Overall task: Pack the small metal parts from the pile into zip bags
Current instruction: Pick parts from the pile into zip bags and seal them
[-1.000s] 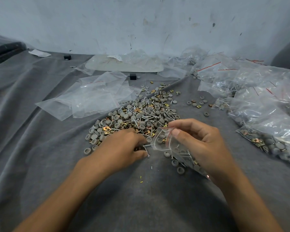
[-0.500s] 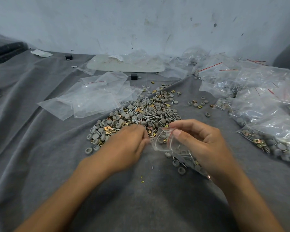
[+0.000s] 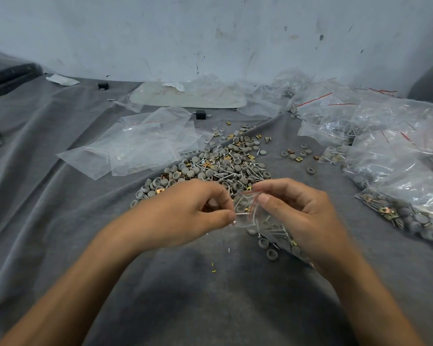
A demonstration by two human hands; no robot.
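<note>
Held: small clear red-striped zip bag [image 3: 248,208], lower half hidden behind right hand [image 3: 298,216], whose grip pinches its mouth. Second grip: left hand [image 3: 185,216] clamped on thin silver screw [image 3: 243,214] at that mouth; palm contents indistinct. Behind both: pile of grey caps, screws and brass clips [image 3: 210,168] on wrinkled grey cloth [image 3: 60,221]. Backdrop: scuffed pale wall [image 3: 210,33].

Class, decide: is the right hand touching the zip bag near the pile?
Touching. The head view shows the right hand pinching the zip bag at its red-edged mouth, while the left hand pinches a screw there.
</note>
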